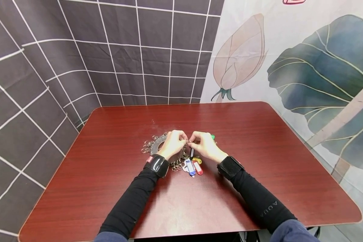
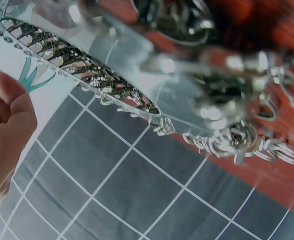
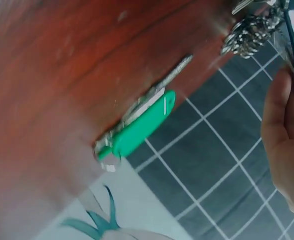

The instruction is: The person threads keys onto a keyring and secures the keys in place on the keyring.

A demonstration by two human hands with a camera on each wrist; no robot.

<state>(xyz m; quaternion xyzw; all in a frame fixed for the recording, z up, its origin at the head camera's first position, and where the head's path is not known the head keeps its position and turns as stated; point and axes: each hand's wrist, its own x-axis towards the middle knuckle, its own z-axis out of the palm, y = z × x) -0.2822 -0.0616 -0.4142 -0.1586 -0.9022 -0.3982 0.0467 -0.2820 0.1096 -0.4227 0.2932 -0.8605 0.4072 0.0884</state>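
Note:
A round metal key ring holder point(image 1: 156, 146) lies near the table's middle, with many small rings round its rim. My left hand point(image 1: 174, 144) reaches over it and pinches a small metal ring at its right side; the fingertips partly cover that ring. Close by, my right hand point(image 1: 208, 146) pinches the top end of a black key tag point(image 1: 192, 153), which hangs below the fingers. A blue tag point(image 1: 190, 167), a red tag point(image 1: 197, 168) and a yellow tag point(image 1: 197, 160) lie just below the hands. Behind the right hand is a green key tag point(image 3: 146, 122) with a key.
Everything sits on a reddish-brown wooden table point(image 1: 109, 188). A dark grey cloth with white grid lines point(image 1: 121, 60) hangs behind and to the left. At the right hangs a white cloth with a painted flower bud point(image 1: 240, 53) and large leaf.

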